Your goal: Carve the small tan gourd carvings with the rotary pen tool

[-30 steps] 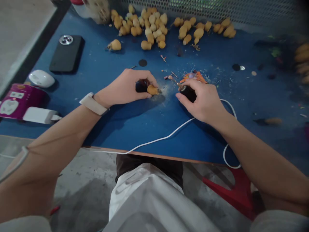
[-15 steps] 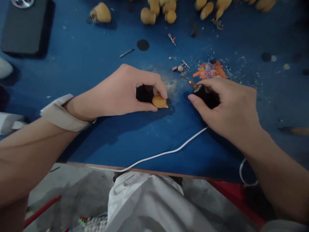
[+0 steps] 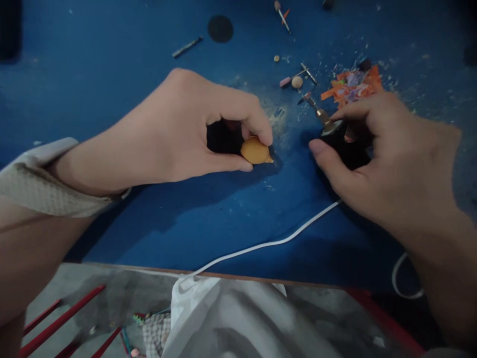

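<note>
Your left fingers (image 3: 262, 124) pinch the miniature gourd (image 3: 255, 150), tip rightward, apart from the rotary tool (image 3: 329, 128) your right fingers (image 3: 328, 158) grip.

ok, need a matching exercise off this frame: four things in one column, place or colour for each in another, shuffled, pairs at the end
Things:
1. gourd
2. tool
3. disc
4. cable

Places and colours:
A. white, crossing the near edge of the table
B. in the right hand
C. dark, flat on the table beyond the left hand
D. pinched between left thumb and fingers

Pairs: 1-D, 2-B, 3-C, 4-A
</note>
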{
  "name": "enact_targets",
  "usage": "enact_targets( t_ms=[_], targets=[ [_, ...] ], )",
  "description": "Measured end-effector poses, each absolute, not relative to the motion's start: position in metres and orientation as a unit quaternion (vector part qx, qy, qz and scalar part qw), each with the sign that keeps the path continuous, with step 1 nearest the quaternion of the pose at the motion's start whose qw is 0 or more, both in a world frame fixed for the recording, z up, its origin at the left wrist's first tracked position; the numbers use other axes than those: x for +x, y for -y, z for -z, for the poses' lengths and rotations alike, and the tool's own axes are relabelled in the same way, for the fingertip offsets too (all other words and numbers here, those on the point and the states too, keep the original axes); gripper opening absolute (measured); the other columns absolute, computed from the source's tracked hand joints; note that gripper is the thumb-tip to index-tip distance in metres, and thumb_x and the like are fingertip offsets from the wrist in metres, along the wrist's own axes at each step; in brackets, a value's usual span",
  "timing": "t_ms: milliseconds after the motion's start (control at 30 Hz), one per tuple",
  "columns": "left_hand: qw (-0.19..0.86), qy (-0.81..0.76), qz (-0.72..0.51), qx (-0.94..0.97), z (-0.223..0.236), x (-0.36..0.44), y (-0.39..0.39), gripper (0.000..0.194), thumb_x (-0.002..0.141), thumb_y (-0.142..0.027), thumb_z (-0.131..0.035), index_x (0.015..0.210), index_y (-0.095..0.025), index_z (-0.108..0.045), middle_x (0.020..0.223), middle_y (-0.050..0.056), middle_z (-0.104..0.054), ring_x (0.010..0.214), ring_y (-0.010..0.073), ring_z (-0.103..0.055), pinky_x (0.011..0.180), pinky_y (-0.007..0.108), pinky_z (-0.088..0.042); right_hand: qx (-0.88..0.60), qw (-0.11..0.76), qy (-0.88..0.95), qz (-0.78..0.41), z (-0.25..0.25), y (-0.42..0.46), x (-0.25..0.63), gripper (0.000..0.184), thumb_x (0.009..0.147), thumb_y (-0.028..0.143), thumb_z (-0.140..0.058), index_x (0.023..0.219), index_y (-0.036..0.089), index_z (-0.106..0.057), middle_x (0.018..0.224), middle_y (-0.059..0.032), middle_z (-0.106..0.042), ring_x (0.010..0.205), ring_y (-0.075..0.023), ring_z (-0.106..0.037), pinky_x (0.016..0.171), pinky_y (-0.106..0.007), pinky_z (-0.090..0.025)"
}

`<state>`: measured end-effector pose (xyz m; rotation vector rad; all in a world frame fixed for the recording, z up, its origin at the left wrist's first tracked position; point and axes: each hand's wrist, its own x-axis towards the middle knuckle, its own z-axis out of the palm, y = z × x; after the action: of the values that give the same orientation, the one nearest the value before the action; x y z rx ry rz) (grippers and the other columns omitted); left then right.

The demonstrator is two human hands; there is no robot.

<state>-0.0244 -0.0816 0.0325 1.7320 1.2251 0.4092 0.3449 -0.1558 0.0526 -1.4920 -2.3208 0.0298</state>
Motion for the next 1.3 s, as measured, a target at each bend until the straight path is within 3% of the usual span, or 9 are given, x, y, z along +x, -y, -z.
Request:
enact_targets(
  t_ms=[67,167,267,433,533,667,867,1067,1300],
  targets=[
    [0.468,-0.47,-0.145,0.734,-0.049,-0.013,0.088,0.051,0.1,-0.068,-0.108,0.125,-0.027,-0.092,0.145,-0.006,-0.09,0.166,0.0494,-0.083,0.121,0.056,-0.083,-0.541,0.19,0.818,-0.049,-0.054,0.157,0.344,0.045,0.13,0.075,-0.067,0.148,0.037,-0.084,0.12,-0.0067,-0.095,0.105,-0.0371,-0.093,0.087,-0.056,-0.074],
    [0.454,-0.473,-0.147,0.741,-0.07,0.003,0.096,0.045,0.094,-0.053,-0.115,0.125,-0.027,-0.095,0.134,-0.005,-0.091,0.163,0.0497,-0.085,0.132,0.063,-0.076,-0.522,0.195,0.826,-0.085,-0.055,0.157,0.341,0.046,0.131,0.073,-0.064,0.149,0.035,-0.083,0.118,-0.0073,-0.093,0.101,-0.0366,-0.091,0.085,-0.054,-0.071],
    [0.405,-0.438,-0.177,0.782,-0.077,0.008,0.099,0.036,0.099,-0.048,-0.111,0.129,-0.031,-0.101,0.133,-0.006,-0.092,0.146,0.042,-0.094,0.14,0.065,-0.07,-0.507,0.188,0.836,-0.09,-0.056,0.158,0.336,0.05,0.134,0.071,-0.056,0.146,0.032,-0.085,0.118,-0.0084,-0.091,0.104,-0.0365,-0.091,0.088,-0.053,-0.07],
    [0.36,-0.41,-0.197,0.815,-0.069,0.001,0.096,0.041,0.104,-0.059,-0.103,0.135,-0.033,-0.103,0.133,-0.004,-0.094,0.133,0.0386,-0.097,0.134,0.066,-0.074,-0.481,0.19,0.853,-0.065,-0.054,0.163,0.331,0.061,0.14,0.067,-0.041,0.139,0.023,-0.084,0.104,-0.0088,-0.085,0.094,-0.0323,-0.086,0.082,-0.047,-0.066],
    [0.357,-0.424,-0.189,0.811,-0.067,-0.001,0.095,0.048,0.102,-0.065,-0.1,0.134,-0.031,-0.102,0.134,-0.002,-0.094,0.134,0.0404,-0.096,0.136,0.068,-0.072,-0.487,0.172,0.853,-0.077,-0.051,0.166,0.331,0.055,0.138,0.064,-0.044,0.141,0.026,-0.083,0.105,-0.0101,-0.083,0.099,-0.0354,-0.086,0.08,-0.047,-0.065],
    [0.339,-0.402,-0.19,0.829,-0.067,-0.001,0.095,0.054,0.109,-0.074,-0.091,0.141,-0.032,-0.103,0.132,-0.003,-0.096,0.126,0.0362,-0.097,0.128,0.06,-0.077,-0.499,0.151,0.848,-0.094,-0.049,0.168,0.332,0.049,0.136,0.064,-0.049,0.143,0.03,-0.084,0.106,-0.0104,-0.083,0.102,-0.038,-0.085,0.078,-0.048,-0.064],
    [0.302,-0.366,-0.203,0.856,-0.064,-0.004,0.091,0.059,0.119,-0.08,-0.084,0.144,-0.03,-0.102,0.132,-0.001,-0.097,0.125,0.033,-0.096,0.122,0.055,-0.079,-0.495,0.15,0.853,-0.074,-0.045,0.168,0.327,0.05,0.136,0.058,-0.048,0.135,0.024,-0.084,0.106,-0.0114,-0.081,0.099,-0.0363,-0.084,0.078,-0.046,-0.061],
    [0.339,-0.34,-0.228,0.847,-0.062,-0.005,0.086,0.062,0.114,-0.081,-0.094,0.138,-0.024,-0.1,0.13,0.008,-0.098,0.12,0.0326,-0.096,0.121,0.056,-0.081,-0.485,0.162,0.856,-0.08,-0.039,0.165,0.321,0.048,0.138,0.056,-0.044,0.14,0.021,-0.078,0.114,-0.0117,-0.084,0.11,-0.0349,-0.084,0.092,-0.044,-0.064],
    [0.358,-0.391,-0.222,0.818,-0.059,-0.002,0.082,0.04,0.104,-0.056,-0.104,0.129,-0.025,-0.099,0.135,0.01,-0.099,0.123,0.0327,-0.092,0.126,0.058,-0.079,-0.493,0.156,0.847,-0.124,-0.034,0.154,0.315,0.05,0.136,0.055,-0.05,0.16,0.017,-0.071,0.124,-0.0175,-0.086,0.124,-0.0426,-0.084,0.107,-0.053,-0.065]
  ],
)
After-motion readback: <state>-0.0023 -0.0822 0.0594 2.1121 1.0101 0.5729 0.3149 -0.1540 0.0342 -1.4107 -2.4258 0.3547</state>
